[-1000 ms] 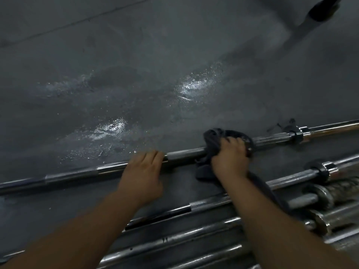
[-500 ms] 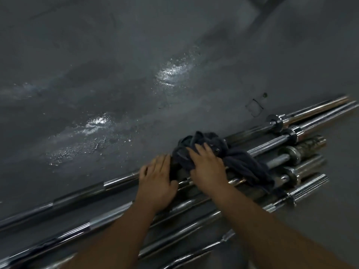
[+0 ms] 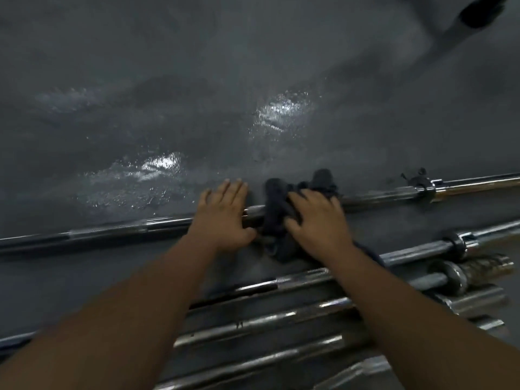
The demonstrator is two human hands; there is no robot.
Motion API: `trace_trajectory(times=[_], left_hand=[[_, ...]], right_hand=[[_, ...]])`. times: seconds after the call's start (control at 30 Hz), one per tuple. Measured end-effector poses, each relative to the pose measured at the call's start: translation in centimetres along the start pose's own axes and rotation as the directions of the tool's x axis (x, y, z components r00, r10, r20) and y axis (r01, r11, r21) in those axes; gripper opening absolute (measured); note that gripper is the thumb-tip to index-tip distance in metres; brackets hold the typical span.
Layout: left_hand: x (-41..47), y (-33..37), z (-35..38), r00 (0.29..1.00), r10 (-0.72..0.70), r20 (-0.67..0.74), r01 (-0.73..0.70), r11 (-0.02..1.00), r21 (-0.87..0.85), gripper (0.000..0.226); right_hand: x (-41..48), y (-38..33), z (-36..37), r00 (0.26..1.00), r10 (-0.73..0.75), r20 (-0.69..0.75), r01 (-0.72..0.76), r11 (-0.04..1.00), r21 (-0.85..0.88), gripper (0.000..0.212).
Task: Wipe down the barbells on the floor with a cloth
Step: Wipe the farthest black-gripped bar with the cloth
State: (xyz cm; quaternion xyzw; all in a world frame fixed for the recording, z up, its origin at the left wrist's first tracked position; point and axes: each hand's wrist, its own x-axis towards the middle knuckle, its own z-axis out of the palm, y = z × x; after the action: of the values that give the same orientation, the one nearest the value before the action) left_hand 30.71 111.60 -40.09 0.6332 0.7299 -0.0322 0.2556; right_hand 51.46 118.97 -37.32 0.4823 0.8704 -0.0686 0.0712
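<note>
Several chrome barbells lie on the grey floor. The farthest barbell point(image 3: 112, 230) lies apart from the rest, running from the left edge to the right edge. My left hand point(image 3: 222, 215) lies flat on its shaft with straight fingers. Just to the right, a dark cloth point(image 3: 274, 204) is draped over the same shaft, and my right hand point(image 3: 318, 220) presses on it with spread fingers. The cloth's tail trails under my right wrist towards the nearer barbells point(image 3: 422, 249).
The nearer barbells form a tight group at the lower right, their collars and sleeves point(image 3: 455, 274) stacked at the right side. The floor point(image 3: 168, 80) beyond shows wet shiny patches. A dark blurred object point(image 3: 478, 9) sits at the top right corner.
Both hands curled over the far bar a second ago and now lie flat on it. Half a second ago the bar lay close to the group; now a gap shows again.
</note>
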Motion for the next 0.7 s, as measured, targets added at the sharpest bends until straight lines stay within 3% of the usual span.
trace_trajectory(times=[0.1,0.17,0.2,0.27,0.33,0.37,0.43,0.5,0.57,0.6,0.67,0.7], left_hand=[[2.8,-1.4,-1.0,0.999,0.041,-0.028,-0.039,0.998,0.048,0.107],[4.1,-2.0,-1.2,0.998,0.025,-0.065,-0.021,0.998,0.066,0.106],[4.5,-2.2,-1.4,0.995,0.014,-0.097,-0.006,0.997,0.082,0.102],[4.7,-2.2,-1.7,0.994,0.006,-0.113,0.004,0.996,0.09,0.098],[3.7,-1.9,-1.5,0.996,-0.006,-0.083,0.011,0.998,0.057,0.106],[3.0,-1.6,-1.4,0.998,-0.003,-0.064,0.007,0.998,0.055,0.11],[1.6,-1.0,-0.7,0.999,0.004,-0.042,0.0,0.994,0.105,0.113],[0.0,-0.3,0.5,0.999,0.003,-0.051,0.004,0.99,0.141,0.109],[-1.5,0.4,1.5,0.997,0.017,-0.076,-0.007,0.992,0.125,0.101],[-2.0,0.5,1.9,0.995,0.021,-0.093,-0.011,0.994,0.111,0.097],[-2.9,0.8,2.1,0.996,0.014,-0.087,-0.005,0.996,0.093,0.099],[-3.3,1.1,2.1,0.998,0.006,-0.068,-0.001,0.996,0.086,0.102]], right_hand=[[2.5,3.3,0.3,0.965,0.254,-0.06,-0.247,0.964,0.098,0.045],[4.9,-0.9,0.6,0.915,0.396,-0.071,-0.381,0.91,0.164,0.046],[5.7,-3.9,0.5,0.925,0.373,-0.075,-0.355,0.917,0.182,0.046],[5.6,-8.2,0.2,0.989,0.133,-0.057,-0.12,0.975,0.185,0.045],[5.1,-6.5,0.1,0.995,-0.102,-0.011,0.102,0.977,0.19,0.043],[5.0,-4.1,0.0,0.992,-0.127,-0.001,0.125,0.978,0.164,0.043],[4.9,0.6,-0.2,0.995,0.101,-0.001,-0.099,0.978,0.185,0.048],[4.0,-0.1,0.1,0.941,0.338,-0.016,-0.329,0.925,0.188,0.049],[3.1,-5.0,0.7,0.95,0.313,0.009,-0.311,0.938,0.154,0.04],[2.4,-7.0,0.7,0.976,0.215,0.025,-0.216,0.959,0.184,0.035],[1.6,-6.9,-0.3,0.997,0.024,0.076,-0.04,0.976,0.212,0.033],[1.5,-4.7,-0.5,0.996,0.036,0.088,-0.051,0.984,0.171,0.033]])
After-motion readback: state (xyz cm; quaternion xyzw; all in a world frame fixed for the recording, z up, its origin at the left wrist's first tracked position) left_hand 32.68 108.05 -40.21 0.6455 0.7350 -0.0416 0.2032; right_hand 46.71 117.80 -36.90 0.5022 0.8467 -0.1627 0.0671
